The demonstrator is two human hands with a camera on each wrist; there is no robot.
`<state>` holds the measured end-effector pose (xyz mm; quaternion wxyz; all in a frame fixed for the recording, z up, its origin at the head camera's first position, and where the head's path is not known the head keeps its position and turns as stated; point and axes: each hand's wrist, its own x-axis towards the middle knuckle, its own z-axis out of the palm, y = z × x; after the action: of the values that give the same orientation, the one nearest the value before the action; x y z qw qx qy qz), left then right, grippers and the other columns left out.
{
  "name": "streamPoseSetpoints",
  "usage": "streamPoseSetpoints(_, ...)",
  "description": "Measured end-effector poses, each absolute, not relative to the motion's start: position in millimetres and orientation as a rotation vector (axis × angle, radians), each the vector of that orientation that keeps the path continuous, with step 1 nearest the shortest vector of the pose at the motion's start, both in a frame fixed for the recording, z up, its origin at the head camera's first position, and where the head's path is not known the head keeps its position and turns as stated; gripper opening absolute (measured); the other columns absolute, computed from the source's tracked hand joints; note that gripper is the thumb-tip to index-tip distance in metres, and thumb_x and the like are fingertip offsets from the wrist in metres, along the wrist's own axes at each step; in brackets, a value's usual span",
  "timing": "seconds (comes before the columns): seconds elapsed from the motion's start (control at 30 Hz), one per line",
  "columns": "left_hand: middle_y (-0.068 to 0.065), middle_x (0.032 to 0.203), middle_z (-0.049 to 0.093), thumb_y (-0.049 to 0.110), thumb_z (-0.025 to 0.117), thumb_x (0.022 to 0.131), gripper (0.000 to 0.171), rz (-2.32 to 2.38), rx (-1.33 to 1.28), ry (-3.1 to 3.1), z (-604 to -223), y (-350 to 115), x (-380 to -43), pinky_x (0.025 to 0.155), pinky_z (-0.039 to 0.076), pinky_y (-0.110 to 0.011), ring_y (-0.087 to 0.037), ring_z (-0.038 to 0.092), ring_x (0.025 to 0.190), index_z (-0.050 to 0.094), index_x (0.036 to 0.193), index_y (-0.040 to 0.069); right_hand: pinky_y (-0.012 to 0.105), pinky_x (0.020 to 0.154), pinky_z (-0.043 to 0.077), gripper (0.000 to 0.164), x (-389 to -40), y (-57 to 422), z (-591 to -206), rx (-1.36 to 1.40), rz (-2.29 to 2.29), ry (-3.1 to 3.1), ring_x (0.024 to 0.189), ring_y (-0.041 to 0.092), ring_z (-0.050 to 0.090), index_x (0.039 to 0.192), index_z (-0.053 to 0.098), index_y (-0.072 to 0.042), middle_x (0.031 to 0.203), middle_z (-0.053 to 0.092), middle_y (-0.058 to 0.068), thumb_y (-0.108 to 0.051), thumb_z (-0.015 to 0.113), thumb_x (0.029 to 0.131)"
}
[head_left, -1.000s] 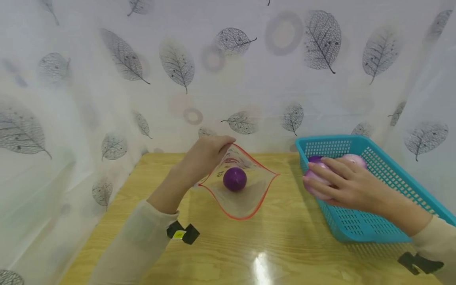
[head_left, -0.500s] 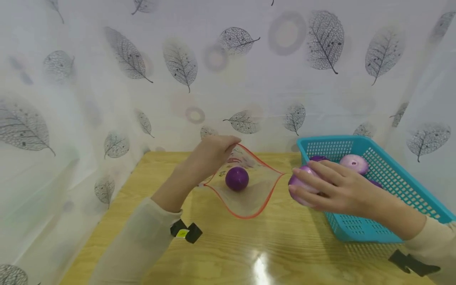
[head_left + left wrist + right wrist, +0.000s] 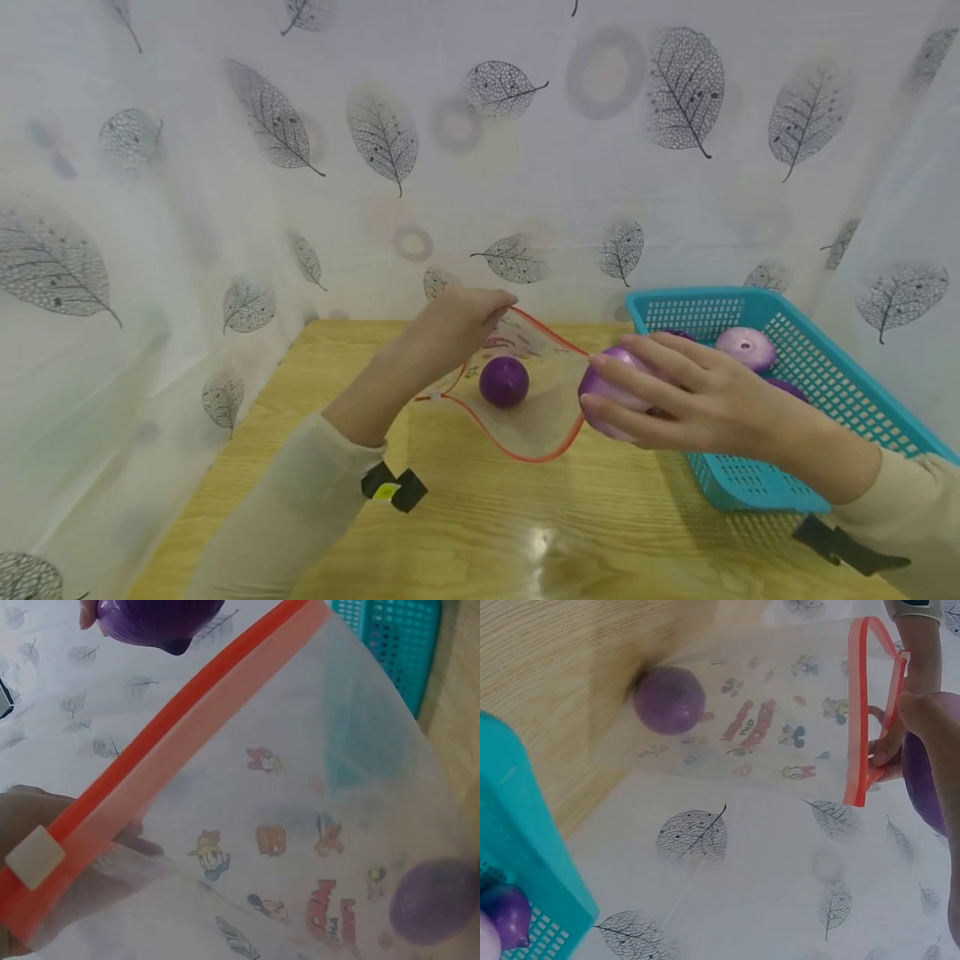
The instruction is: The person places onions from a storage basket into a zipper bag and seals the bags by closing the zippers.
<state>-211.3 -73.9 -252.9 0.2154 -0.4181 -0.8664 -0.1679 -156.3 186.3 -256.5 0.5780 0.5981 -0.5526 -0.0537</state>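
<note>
My left hand [image 3: 453,329] pinches the far edge of the orange-rimmed zip bag [image 3: 546,417], whose mouth gapes toward the head camera. Inside, at the bottom of this clear bag with cartoon prints, lies a dark purple onion [image 3: 504,382]; the right wrist view shows the same onion [image 3: 669,700] through the plastic. Fingers spread over it, my right hand [image 3: 712,404] holds a lighter purple onion [image 3: 613,393] at the right side of the bag's mouth. In the left wrist view the held onion [image 3: 157,619] has its pointed tip downward. A white slider [image 3: 35,856] sits on the zip.
A turquoise basket [image 3: 705,293] stands on the right of the wooden table [image 3: 465,533]. It contains a pale onion [image 3: 746,348] and darker purple onions, partly hidden by my right hand. A leaf-printed curtain [image 3: 525,192] hangs behind and along the sides.
My right hand has carried the lighter onion leftward from the basket to the bag's mouth. My left hand still grips the bag, shifted slightly right in view.
</note>
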Motion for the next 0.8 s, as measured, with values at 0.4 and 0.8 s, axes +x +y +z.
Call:
streamPoseSetpoints(0.4, -0.010, 0.099, 0.071, 0.004, 0.052, 0.096, 0.019, -0.434, -1.159, -2.432, -247.7, -71.7, -206.3, 0.080, 0.055, -0.026, -0.021, 0.068, 0.086, 0.065, 0.110, 0.000, 0.042, 0.063, 0.056, 0.037, -155.7, 166.0, -248.8, 1.448, -0.057, -1.273, 0.092, 0.031, 0.061, 0.127, 0.057, -0.011, 0.107, 0.065, 0.012, -0.029, 0.053, 0.095)
streamPoseSetpoints(0.8, -0.010, 0.096, 0.071, 0.003, 0.051, 0.096, 0.019, -0.469, -1.172, -2.426, -246.4, -72.9, -205.3, 0.077, 0.055, -0.025, -0.021, 0.068, 0.083, 0.065, 0.109, -0.001, 0.044, 0.084, 0.052, 0.066, -159.3, 157.9, -254.9, 1.596, -0.045, -1.625, 0.111, 0.036, 0.056, 0.138, 0.047, -0.012, 0.128, 0.057, 0.018, -0.043, 0.064, 0.082)
